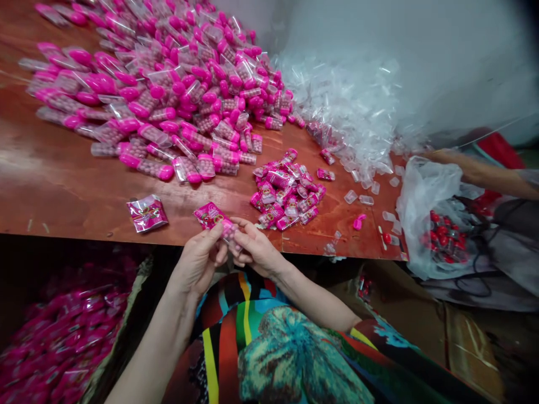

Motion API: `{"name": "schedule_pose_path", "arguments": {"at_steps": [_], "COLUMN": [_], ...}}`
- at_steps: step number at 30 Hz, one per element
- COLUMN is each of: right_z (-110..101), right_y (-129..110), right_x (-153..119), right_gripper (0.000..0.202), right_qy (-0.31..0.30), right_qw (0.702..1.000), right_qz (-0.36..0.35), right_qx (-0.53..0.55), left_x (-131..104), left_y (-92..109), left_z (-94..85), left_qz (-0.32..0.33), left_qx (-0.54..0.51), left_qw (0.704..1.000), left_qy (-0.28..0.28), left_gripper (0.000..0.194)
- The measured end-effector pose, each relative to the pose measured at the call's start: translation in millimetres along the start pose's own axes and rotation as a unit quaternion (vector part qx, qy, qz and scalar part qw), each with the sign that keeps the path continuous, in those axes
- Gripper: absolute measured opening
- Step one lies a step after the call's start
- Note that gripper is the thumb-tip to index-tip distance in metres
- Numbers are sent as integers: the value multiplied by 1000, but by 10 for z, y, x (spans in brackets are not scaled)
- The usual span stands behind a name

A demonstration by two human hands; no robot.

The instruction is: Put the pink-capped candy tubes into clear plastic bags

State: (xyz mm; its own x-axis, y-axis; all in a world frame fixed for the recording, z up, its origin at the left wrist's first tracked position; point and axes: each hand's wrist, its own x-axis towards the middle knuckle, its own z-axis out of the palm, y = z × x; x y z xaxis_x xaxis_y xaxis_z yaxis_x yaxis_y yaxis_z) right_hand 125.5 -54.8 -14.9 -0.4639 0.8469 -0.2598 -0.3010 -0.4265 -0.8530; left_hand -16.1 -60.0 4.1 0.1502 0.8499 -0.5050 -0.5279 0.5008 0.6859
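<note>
In front of my body, at the table's near edge, my left hand [201,255] and my right hand [257,247] are both closed on a small clear candy bottle [231,235] with pink balls inside. My fingertips cover part of it. A printed pink packet [208,214] shows just beyond my left fingers; whether I hold it or it rests on the table is unclear. Another pink packet [147,213] lies flat to the left. Beyond my right hand sits a heap of small pink printed packets [288,191].
A big pile of pink-capped candy bottles [181,95] covers the back left of the wooden table [80,191]. Clear plastic pieces [349,112] are heaped at back right. Another person's arm [484,171] reaches in near a bag [415,224] of red-capped bottles. Pink packets [63,325] fill a container below left.
</note>
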Motion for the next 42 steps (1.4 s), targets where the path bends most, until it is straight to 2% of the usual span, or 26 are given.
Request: {"name": "schedule_pose_path", "arguments": {"at_steps": [2,5,7,10,13,17,21,26,30,33,35,38,42], "right_z": [13,46,60,45,-20,-133,-212,-269,-261,-255,-260,-267,-258], "right_y": [42,109,136,135,109,95,133,184,139,117,140,208,240], "right_x": [-20,-31,-4,58,70,15,17,35,-27,-85,-112,-123,-103], "right_gripper": [46,45,44,45,48,49,46,48,48,54,56,46,43], "right_qy": [55,123,124,88,55,1,22,34,47,2,-26,0,34], "right_qw": [991,952,964,995,998,1000,997,999,998,997,996,993,992], "right_qz": [-63,-117,-89,-6,15,-17,-52,-26,-26,-25,-42,-79,-85], "right_qx": [-108,-254,-219,-49,17,-26,-44,-13,-40,-66,-76,-88,-90], "left_x": [-6,-10,-14,-28,-48,-61,-36,-21,-23,-3,10,7,-1], "left_y": [-39,-126,-177,-210,-193,-174,-240,-250,-130,-79,-90,-148,-191], "left_z": [36,100,122,106,62,44,71,85,100,123,140,159,176], "left_qz": [7,22,10,-18,-20,-5,12,19,76,124,133,130,122], "left_qx": [14,16,3,-29,-35,19,81,116,84,48,50,55,46], "left_qw": [1000,996,996,998,999,999,996,993,990,986,985,984,986], "left_qy": [26,84,93,56,33,38,29,25,85,100,99,106,108], "left_gripper": [39,40,42,41,35,35,38,38,30,53,55,51,55]}}
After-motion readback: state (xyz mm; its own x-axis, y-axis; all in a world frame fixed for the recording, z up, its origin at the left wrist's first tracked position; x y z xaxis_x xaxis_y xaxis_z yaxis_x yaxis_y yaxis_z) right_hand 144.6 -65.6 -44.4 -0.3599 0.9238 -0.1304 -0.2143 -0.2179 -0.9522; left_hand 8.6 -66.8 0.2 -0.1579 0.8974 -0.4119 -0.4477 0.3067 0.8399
